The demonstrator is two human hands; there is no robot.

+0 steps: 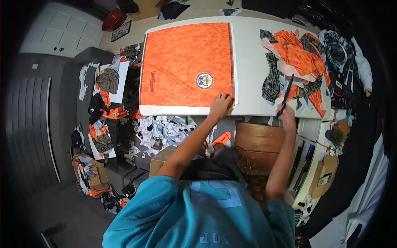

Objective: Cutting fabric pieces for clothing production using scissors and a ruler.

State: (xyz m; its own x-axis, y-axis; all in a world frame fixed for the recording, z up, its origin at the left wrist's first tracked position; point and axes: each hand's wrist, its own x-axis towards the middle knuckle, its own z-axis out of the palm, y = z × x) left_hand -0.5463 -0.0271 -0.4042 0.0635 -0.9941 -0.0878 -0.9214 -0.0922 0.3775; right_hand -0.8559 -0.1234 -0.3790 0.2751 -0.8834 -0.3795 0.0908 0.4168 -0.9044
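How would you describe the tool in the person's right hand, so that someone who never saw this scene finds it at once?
Start at the large white table with the orange camouflage sheet on it. At the near edge, right of that sheet, the right hand holds dark scissors pointing up toward the pile of cut fabric scraps. They are the only thin dark tool there; everything nearby is soft cloth or paper.

scissors (285, 96) handles hidden inside right grip (287, 118)
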